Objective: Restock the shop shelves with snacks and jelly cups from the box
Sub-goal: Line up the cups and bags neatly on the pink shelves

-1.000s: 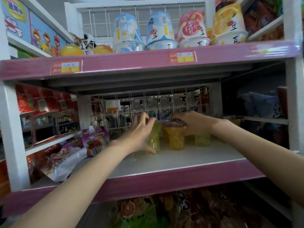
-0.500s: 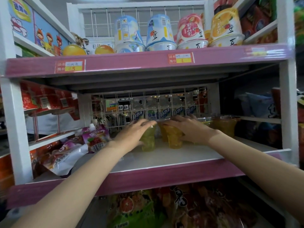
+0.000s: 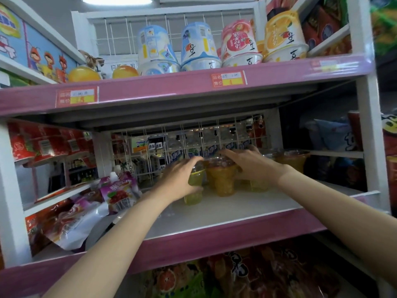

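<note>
while the left hand [image 3: 180,181] wraps a green jelly cup [image 3: 194,186], the right hand [image 3: 250,166] lies flat on cups at three o'clock; light, slippery, hold the sides.

White shelf [image 3: 225,214] carries jelly cups [image 3: 222,179] and purple pouches [image 3: 119,193].

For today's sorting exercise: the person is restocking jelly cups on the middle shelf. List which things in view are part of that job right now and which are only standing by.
In the job: left hand around the green jelly cup; right hand on the orange jelly cup; middle shelf.

Standing by: purple pouches; upside-down tubs on the top shelf; price tags.
</note>
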Action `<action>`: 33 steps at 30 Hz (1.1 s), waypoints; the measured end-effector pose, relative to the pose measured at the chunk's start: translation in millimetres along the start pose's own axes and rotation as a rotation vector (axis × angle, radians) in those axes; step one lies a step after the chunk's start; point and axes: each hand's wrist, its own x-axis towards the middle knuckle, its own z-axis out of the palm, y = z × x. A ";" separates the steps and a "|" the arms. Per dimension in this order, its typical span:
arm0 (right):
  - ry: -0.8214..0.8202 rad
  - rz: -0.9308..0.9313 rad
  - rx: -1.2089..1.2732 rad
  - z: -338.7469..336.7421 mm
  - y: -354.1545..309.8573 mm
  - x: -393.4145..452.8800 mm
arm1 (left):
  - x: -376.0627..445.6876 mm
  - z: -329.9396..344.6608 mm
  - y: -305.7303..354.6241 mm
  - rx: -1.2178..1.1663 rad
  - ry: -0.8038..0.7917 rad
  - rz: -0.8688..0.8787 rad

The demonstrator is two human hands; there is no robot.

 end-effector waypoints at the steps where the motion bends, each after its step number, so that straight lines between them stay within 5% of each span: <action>1: 0.017 -0.019 -0.038 -2.2 3.7 0.2 | 2.6 1.3 1.1 0.018 -0.031 -0.024; 10: 0.057 -0.081 -0.152 -7.1 7.6 -9.7 | 7.5 4.1 -4.6 -0.027 -0.027 -0.007; 14: 0.209 -0.161 -0.172 -1.5 9.7 -15.8 | 8.1 -0.2 -8.0 -0.058 -0.035 0.017; 24: -0.153 0.117 0.084 -44.4 36.0 -26.9 | 18.1 7.4 25.7 -0.035 -0.072 0.117; 33: 0.020 0.132 0.066 -24.0 57.6 -42.1 | 19.5 16.1 42.7 0.227 -0.130 0.030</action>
